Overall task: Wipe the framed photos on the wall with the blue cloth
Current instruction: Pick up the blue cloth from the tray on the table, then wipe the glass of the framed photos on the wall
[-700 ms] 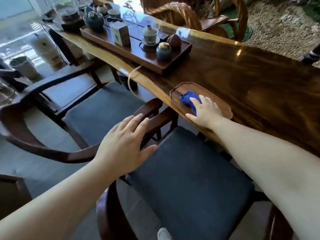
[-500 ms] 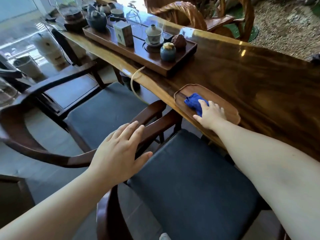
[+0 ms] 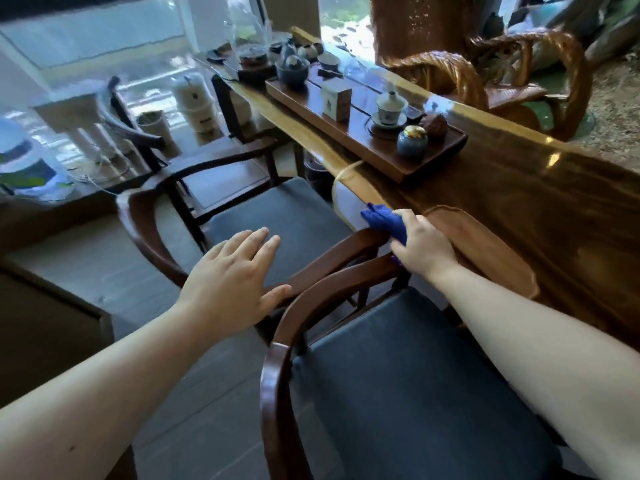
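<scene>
— What do we see changed since the frame half a second back?

— Then our right hand (image 3: 424, 245) lay on the blue cloth (image 3: 382, 221) inside the shallow wooden dish (image 3: 485, 247) at the table's near edge. Now we have the cloth out of that dish, over the table edge and above the armrest of the near chair (image 3: 349, 271). The dish shows bare wood. Our view has also swung, so more of the window side is in sight.

— And how do we hold the cloth?

— Our right hand is clenched round it, fingers curled, with a bunch of blue sticking out past the thumb toward the far chair (image 3: 263, 209). A small bit shows under the heel of the hand too.

— Our left hand (image 3: 230, 278)?

— Spread flat, fingers apart and straight, gripping nothing. It sits over the curved wooden arms where the two chairs meet; we cannot tell whether the palm touches the wood or floats just above.

— What do we see in the containers?

— The long dark tea tray (image 3: 367, 140) on the table (image 3: 519, 202) carries a lidded white cup on a saucer (image 3: 389, 107), a small blue jar with a gold lid (image 3: 412, 142), a little square box (image 3: 336, 98), a brown lumpy figure and a dark blue bowl (image 3: 292, 71) at the far end.

— No framed photos in our view.
</scene>
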`<action>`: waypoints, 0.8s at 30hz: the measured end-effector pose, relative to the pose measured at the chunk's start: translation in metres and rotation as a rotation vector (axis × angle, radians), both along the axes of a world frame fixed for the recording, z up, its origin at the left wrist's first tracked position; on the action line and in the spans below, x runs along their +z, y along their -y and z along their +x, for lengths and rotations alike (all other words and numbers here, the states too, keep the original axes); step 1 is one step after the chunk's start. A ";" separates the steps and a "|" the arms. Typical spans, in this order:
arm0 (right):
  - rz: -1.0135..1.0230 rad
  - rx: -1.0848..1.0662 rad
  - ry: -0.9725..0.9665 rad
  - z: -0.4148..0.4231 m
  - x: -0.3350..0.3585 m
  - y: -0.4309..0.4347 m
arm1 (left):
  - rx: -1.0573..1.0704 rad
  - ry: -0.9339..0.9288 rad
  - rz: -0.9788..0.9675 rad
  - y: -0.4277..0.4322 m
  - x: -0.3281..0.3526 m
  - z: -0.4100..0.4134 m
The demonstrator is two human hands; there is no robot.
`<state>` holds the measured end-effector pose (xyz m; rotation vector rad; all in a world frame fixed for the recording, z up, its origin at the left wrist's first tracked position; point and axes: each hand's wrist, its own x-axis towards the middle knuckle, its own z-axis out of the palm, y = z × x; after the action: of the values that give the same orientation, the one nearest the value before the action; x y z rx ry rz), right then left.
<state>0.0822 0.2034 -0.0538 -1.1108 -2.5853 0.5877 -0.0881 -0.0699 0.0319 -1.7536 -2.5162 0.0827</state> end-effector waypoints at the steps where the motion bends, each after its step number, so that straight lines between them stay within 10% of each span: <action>1: 0.020 0.059 -0.042 -0.014 0.013 0.016 | 0.020 -0.017 0.007 0.012 0.010 -0.005; 24: -0.014 0.896 -0.672 -0.266 0.296 0.448 | 0.627 -0.525 0.213 0.417 0.280 -0.047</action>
<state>-0.1837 -0.2442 0.2421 0.3124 -2.3105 0.9417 -0.1355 -0.4866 0.3122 -0.6955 -2.4360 0.2579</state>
